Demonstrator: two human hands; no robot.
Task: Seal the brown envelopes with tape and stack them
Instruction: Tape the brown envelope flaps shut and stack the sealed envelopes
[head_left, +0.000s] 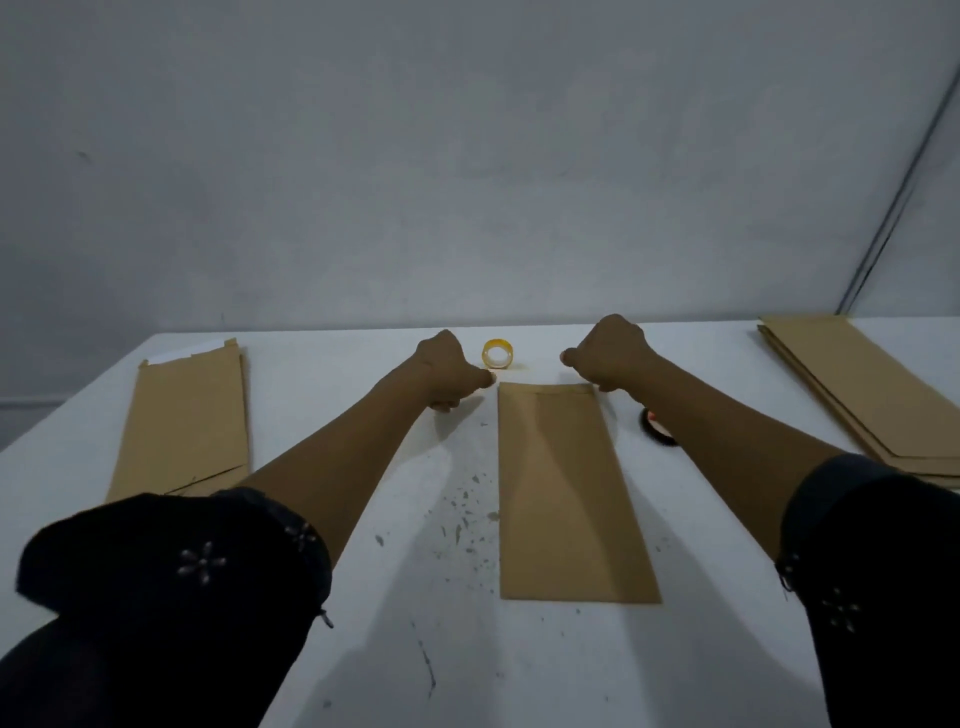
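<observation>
Seemingly mid-sealing: both hands, left (448, 370) and right (613, 353), are curled as if pinching tape I cannot see, just beyond the brown envelope (563, 493) flap end. Next, press it flat; tape roll (497, 354) stands between them.

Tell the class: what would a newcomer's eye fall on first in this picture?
Two bare forearms reach out over a white table, the left hand and right hand flanking the far end of a brown envelope. Beyond it stands a yellow tape roll; envelope piles lie far left and right.
</observation>
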